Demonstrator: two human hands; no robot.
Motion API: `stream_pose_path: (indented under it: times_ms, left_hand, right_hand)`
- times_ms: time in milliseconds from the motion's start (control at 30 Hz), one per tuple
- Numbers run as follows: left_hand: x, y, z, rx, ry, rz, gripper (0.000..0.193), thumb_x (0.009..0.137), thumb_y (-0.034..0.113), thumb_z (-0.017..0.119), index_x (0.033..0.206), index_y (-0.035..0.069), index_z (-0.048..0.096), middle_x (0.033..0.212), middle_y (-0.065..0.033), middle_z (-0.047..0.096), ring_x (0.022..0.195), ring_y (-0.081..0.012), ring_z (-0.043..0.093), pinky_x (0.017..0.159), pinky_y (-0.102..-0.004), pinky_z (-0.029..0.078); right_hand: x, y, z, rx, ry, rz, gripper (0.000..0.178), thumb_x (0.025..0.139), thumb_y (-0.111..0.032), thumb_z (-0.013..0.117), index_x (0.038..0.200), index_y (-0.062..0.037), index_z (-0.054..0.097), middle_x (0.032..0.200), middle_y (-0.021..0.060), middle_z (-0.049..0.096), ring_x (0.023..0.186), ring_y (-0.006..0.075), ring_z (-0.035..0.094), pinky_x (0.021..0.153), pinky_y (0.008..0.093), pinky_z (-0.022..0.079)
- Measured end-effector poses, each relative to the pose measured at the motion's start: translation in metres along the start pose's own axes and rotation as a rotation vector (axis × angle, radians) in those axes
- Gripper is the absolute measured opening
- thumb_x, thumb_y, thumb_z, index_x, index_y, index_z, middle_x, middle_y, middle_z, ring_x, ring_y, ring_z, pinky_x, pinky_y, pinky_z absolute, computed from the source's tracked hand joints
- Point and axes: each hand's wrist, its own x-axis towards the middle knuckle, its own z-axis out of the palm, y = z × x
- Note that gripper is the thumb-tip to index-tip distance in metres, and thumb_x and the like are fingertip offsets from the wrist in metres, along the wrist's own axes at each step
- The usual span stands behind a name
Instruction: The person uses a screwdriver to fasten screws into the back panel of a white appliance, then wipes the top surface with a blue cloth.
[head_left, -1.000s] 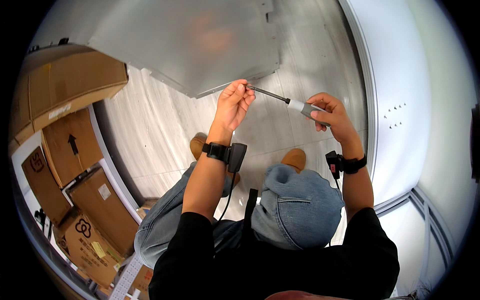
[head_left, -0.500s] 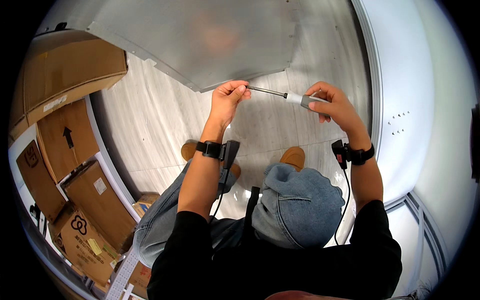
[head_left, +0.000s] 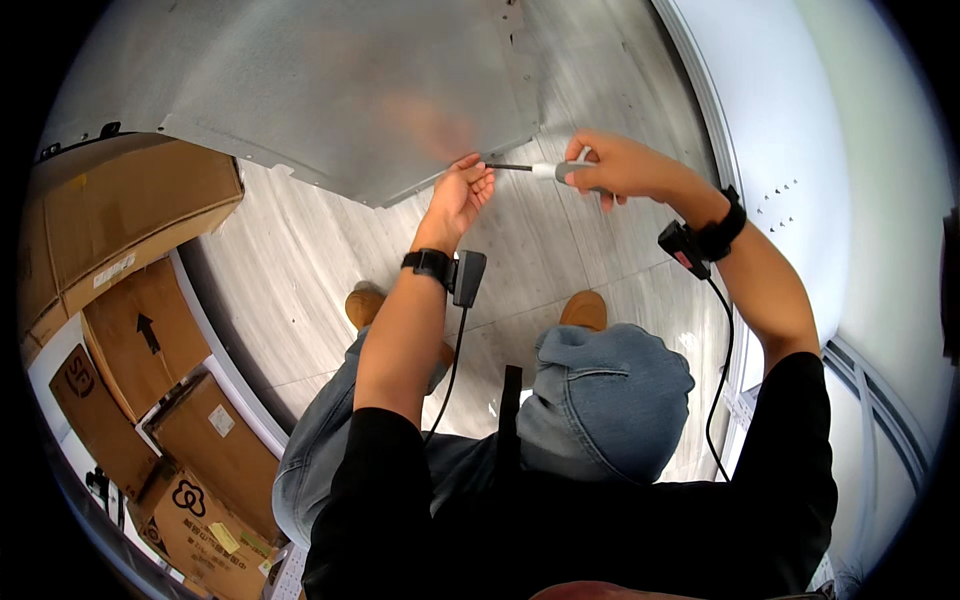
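Note:
A screwdriver (head_left: pixel 543 171) with a grey and white handle lies level in my right hand (head_left: pixel 618 166), whose fingers wrap round the handle. Its thin dark shaft points left. My left hand (head_left: pixel 464 194) pinches the shaft's tip between thumb and fingers; whether a screw is there too is hidden. Both hands are beside the lower edge of a large grey sheet-metal panel (head_left: pixel 330 110), with the left fingertips closest to it. Small holes line the panel's edges, and its surface blurrily reflects my hand.
Cardboard boxes (head_left: pixel 150 215) are stacked on a rack along the left. A white wall panel (head_left: pixel 790 120) with several small screws on it rises at the right. Light wood-look floor (head_left: pixel 290 250) lies below my hands. Black devices with cables are strapped to both wrists.
Both hands and the screwdriver have moved up and leftward, closer to the metal panel's edge. My right forearm has swung outward. The view has shifted, so the panel and boxes sit differently.

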Motion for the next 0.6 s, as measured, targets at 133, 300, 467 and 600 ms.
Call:
stream_pose_path:
  times_ms: [133,300,467,600]
  left_hand:
    - [0.023,0.02,0.002,-0.041,-0.022,-0.037,0.02,0.092,0.003,0.048,0.112,0.002,0.048,0.084,-0.0075,0.06,0.072,-0.016,0.06,0.065,-0.0278,0.052]
    - [0.06,0.053,0.006,0.001,-0.041,-0.034,0.009,0.091,0.003,0.047,0.1,0.003,0.048,0.082,-0.0085,0.058,0.07,-0.0175,0.058,0.064,-0.0288,0.051]
    - [0.082,0.074,0.011,-0.003,-0.003,-0.056,0.012,0.089,0.003,0.048,0.101,0.003,0.048,0.082,-0.0085,0.055,0.071,-0.0174,0.056,0.064,-0.03,0.05]
    - [0.097,0.087,0.01,0.067,-0.009,-0.05,0.017,0.089,0.004,0.049,0.106,0.004,0.049,0.081,-0.0076,0.054,0.07,-0.0168,0.055,0.064,-0.0295,0.049]
  right_hand:
    - [0.016,-0.016,-0.007,-0.003,0.019,0.066,0.029,0.087,-0.029,0.059,0.103,-0.0068,0.049,0.078,0.0041,0.059,0.055,0.0105,0.056,0.047,0.0239,0.04]
    - [0.039,-0.04,-0.017,-0.046,0.052,0.117,0.028,0.087,-0.029,0.059,0.102,-0.007,0.049,0.08,0.0046,0.059,0.057,0.0121,0.057,0.053,0.0276,0.041]
    - [0.068,-0.043,-0.018,0.031,0.108,0.13,0.023,0.086,-0.024,0.06,0.097,-0.006,0.051,0.079,0.0053,0.059,0.059,0.013,0.057,0.049,0.0277,0.041]
    - [0.079,-0.026,-0.003,0.214,0.172,0.114,0.023,0.085,-0.022,0.06,0.098,-0.006,0.051,0.08,0.0061,0.059,0.059,0.0131,0.057,0.049,0.0278,0.041]
